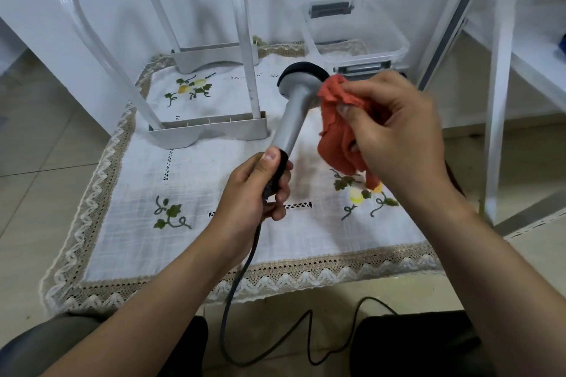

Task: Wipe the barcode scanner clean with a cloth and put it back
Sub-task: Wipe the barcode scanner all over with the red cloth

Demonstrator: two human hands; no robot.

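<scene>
One grey plastic barcode scanner [294, 102] with a round, black-rimmed head is held in the air above the worktop [208, 180], which is covered by a white embroidered, lace-edged tablecloth. From my remote seat I judge the wiping to be under way.

My worry is the grip. The left hand [257, 190] curls round only the black butt end of the handle, so a firm sideways push from the cloth could twist the scanner loose. The dark cable [245, 263] hangs off the front edge and loops on the floor, where a snag could tug it too.

The right hand [395, 131] pinches a crumpled orange-red cloth [337, 135] and presses it against the right side of the scanner's neck, just below the head. A clear plastic storage box [395, 43] sits behind, near the head, beside a white plastic frame [208, 130].
</scene>
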